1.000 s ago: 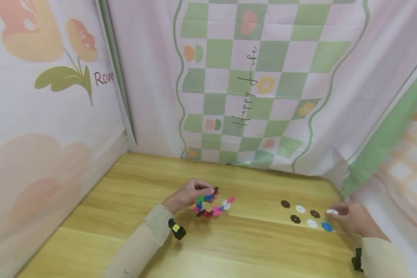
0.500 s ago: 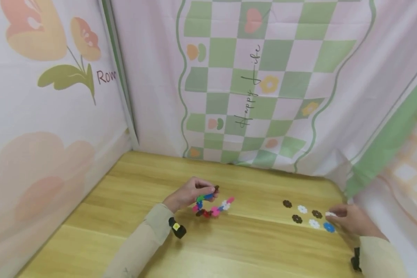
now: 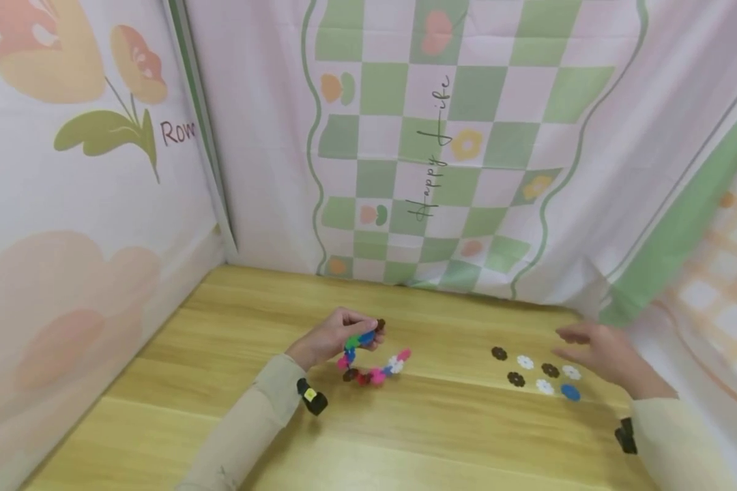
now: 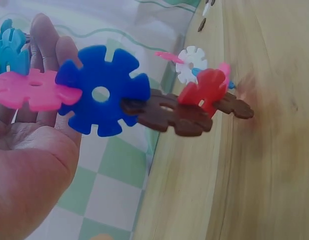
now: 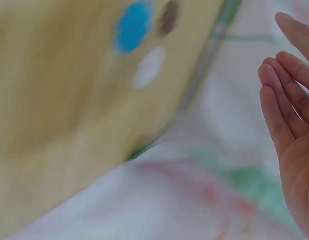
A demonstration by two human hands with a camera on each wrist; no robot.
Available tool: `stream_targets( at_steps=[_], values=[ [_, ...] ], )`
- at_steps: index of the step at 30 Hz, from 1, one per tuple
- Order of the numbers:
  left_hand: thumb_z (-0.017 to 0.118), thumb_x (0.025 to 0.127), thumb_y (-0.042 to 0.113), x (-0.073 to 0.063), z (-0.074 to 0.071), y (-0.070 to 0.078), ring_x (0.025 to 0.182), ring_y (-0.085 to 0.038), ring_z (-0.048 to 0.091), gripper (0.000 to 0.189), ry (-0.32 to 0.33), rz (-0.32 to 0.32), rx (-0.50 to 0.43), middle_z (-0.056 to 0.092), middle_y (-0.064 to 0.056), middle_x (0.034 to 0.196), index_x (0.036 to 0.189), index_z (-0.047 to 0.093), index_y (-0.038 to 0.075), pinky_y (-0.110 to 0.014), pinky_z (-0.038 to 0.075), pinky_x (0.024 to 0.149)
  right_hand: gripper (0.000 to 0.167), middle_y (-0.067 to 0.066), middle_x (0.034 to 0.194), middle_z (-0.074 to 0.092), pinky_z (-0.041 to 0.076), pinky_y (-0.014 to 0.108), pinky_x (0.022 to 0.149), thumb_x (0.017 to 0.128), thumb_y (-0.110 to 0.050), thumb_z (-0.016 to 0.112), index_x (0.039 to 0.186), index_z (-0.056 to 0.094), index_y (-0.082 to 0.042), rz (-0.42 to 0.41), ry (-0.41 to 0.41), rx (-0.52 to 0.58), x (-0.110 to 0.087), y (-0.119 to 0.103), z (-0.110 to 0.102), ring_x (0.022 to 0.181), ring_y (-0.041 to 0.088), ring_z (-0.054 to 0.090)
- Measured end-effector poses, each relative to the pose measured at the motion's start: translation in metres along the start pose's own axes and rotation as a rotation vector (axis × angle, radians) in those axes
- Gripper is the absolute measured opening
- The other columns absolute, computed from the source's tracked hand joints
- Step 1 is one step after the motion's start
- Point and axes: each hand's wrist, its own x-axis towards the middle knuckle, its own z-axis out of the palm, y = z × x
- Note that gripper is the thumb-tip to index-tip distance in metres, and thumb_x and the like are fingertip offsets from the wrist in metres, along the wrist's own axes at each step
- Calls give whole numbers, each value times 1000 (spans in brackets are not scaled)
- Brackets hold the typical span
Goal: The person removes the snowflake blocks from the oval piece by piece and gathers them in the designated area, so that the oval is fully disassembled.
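Pinching flower-disc chain [image 3: 377, 376] in left hand [image 3: 336, 334], dangling it below grip; holding nothing in right hand [image 3: 611, 354], parting it wide beside loose flower discs [image 3: 544, 387]; ideally pinching lightly, avoiding twisting.

Back curtain [image 3: 270, 136]: "Happy Life" [image 3: 431, 146], dark handwriting-style script, turned sideways, reading bottom to top over green-and-white check panel [image 3: 383, 88]
Left wall cloth [image 3: 98, 198]: "Rom" or "Row" [image 3: 177, 134], reddish-dark letters beside printed flower [image 3: 138, 65], cut off at right
Yellow patch [image 3: 310, 394] on black left-wrist device [image 3: 316, 405]: marking too small to read
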Motion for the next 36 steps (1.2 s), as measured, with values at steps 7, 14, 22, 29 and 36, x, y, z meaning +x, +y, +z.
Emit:
stream_targets(
  at_steps=[7,14,22,29,36],
  values=[
    [56,110,15,-1,0,-2,97,-12,73,28,19,-9,-58,78,0,102,118,74,-4,-26,63,89,43,11,114,78,63,52,88,88,-25,87,122,74,-3,-248,56,-34,42,-94,4,100,32,74],
    [56,110,15,-1,2,-6,98,-14,74,25,27,-20,-83,77,-3,104,115,76,1,-27,63,90,46,12,118,77,65,45,90,82,-16,91,122,75,-1,-559,121,51,82,-181,27,105,29,75],
    [54,111,18,1,3,-4,102,-18,72,37,5,-11,-58,78,-1,106,127,66,-14,-31,62,96,48,14,117,76,66,36,87,79,-9,92,122,73,2,-789,202,199,106,-246,48,104,27,75],
    [49,113,15,2,2,-3,101,-12,74,35,-10,-1,-58,78,0,111,126,69,-10,-37,60,104,40,8,110,76,64,26,86,78,-8,94,113,76,-1,-865,296,206,114,-264,71,99,19,75],
    [50,113,22,2,2,-5,104,-12,75,38,-22,13,-78,78,3,115,128,68,-8,-35,60,104,44,8,105,76,64,26,82,71,-12,99,109,77,-1,-841,428,132,112,-270,84,95,19,73]
  ],
)
